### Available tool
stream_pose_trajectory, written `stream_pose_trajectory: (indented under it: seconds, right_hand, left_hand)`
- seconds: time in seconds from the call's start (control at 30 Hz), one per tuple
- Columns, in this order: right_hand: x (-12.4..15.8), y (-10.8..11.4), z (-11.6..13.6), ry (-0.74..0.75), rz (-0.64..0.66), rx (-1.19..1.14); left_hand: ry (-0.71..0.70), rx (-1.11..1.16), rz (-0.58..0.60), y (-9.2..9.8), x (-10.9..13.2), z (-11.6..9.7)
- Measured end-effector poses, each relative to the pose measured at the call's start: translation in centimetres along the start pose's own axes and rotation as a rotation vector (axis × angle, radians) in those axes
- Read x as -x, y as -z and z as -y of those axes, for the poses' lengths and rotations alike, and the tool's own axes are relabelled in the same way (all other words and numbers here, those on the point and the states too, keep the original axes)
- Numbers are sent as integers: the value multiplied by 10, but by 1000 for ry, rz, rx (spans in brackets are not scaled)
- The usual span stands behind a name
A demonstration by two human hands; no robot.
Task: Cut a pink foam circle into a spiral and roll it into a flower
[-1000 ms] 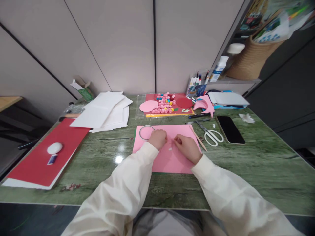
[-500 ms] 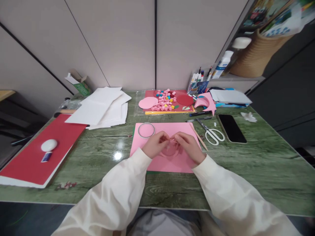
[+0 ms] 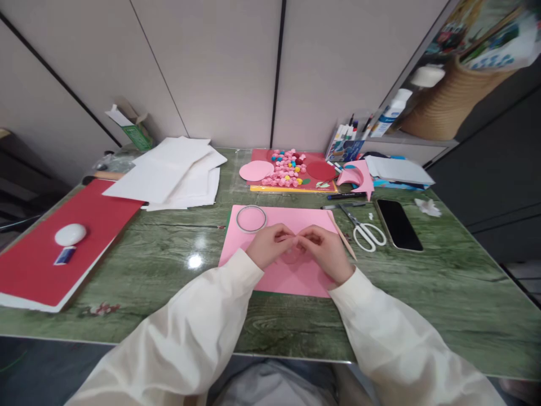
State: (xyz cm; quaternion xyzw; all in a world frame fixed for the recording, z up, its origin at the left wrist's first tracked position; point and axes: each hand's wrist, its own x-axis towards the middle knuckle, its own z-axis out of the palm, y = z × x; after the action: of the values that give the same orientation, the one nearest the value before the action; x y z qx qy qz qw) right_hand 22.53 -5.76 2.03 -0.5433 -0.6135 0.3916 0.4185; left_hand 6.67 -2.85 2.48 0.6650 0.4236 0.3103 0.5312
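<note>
My left hand (image 3: 274, 246) and my right hand (image 3: 323, 250) meet above a pink sheet (image 3: 240, 248), fingertips pinched together. Between them is a small thin pink piece of paper (image 3: 291, 257), with a rounded lower part showing beneath the fingers. It blends with the sheet, so its full outline is hard to make out. A round ring (image 3: 252, 230) with a grey rim lies on the sheet's upper left, beside my left hand. On the sheet's right edge, near my right hand, rests a pointed wooden stick (image 3: 344, 239).
White-handled scissors (image 3: 367, 232), pens (image 3: 346, 196) and a phone (image 3: 399, 224) lie to the right. Behind are pink crumpled balls (image 3: 285, 169) and paper circles. White sheets (image 3: 164, 169) and a red board (image 3: 71, 225) bearing a white oval object (image 3: 70, 234) occupy the left.
My fingertips have drawn closer together over the pink paper, and less of it shows below them. The camera view has shifted slightly.
</note>
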Motion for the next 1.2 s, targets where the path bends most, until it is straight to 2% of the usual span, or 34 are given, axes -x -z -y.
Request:
stream_pose_trajectory:
  seconds: [0.07, 0.17, 0.27, 0.4, 0.53, 0.73, 0.97, 1.1, 1.2]
  right_hand:
    - [-1, 0, -1, -5, -21, -22]
    - [-2, 0, -1, -36, -15, -108]
    - [-4, 2, -1, -77, 29, -242]
    - [-6, 6, -3, -132, 108, -375]
    - [-6, 7, -1, -145, 96, -366]
    - [-4, 6, 7, -80, 47, -225]
    - [-4, 5, 3, -57, 50, -142]
    - [-3, 6, 5, -58, 117, -224]
    - [-3, 9, 6, -85, 203, -391]
  left_hand:
    - [9, 29, 23, 1, 0, 0]
    - [-21, 61, -13, 3, -2, -1]
    - [-17, 125, -55, 5, -5, 2]
    - [34, 219, -41, 5, -6, 5]
    - [26, 234, -43, 4, -4, 2]
    - [12, 231, -62, 6, -4, 0]
    - [20, 144, -11, 4, -1, -6]
    - [-40, 10, -1, 3, 2, -9]
    - [-17, 82, 13, 3, 3, -10]
